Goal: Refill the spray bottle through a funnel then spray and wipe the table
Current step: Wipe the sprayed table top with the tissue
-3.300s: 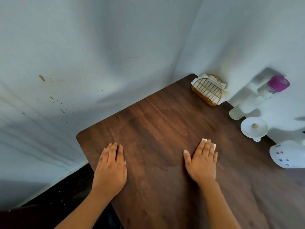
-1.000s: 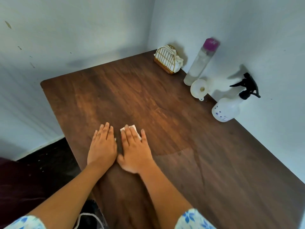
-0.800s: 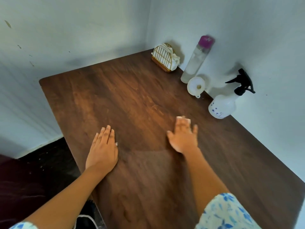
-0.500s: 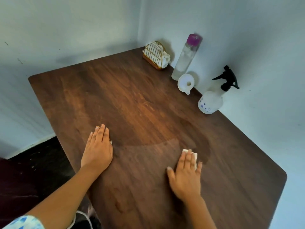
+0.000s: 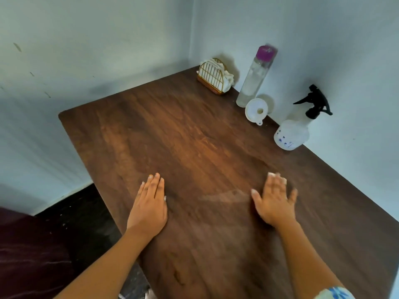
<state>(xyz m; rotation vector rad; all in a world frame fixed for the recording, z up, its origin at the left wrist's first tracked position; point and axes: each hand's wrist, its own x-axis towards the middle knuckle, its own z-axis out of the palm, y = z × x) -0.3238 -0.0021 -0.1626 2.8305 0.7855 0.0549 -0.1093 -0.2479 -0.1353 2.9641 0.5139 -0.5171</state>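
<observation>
My right hand (image 5: 273, 201) lies flat on the dark wooden table (image 5: 194, 147), fingers straight, pressing a small white tissue (image 5: 272, 175) whose edge peeks out past the fingertips. A damp streak shows on the wood just left of that hand. My left hand (image 5: 150, 207) rests flat and bare near the table's left edge. The white spray bottle (image 5: 291, 134) with a black trigger head stands against the right wall. Beside it a white funnel (image 5: 256, 110) lies on its side, and a tall clear bottle (image 5: 254, 79) with a purple cap stands behind.
A gold wire napkin holder (image 5: 212, 77) with white tissues sits in the far corner. Pale walls close off the table's far and right sides. A dark floor lies beyond the left edge.
My right hand slid the tissue across the table, from beside the left hand out to the right, then toward me and forward again. The left hand stayed planted.
</observation>
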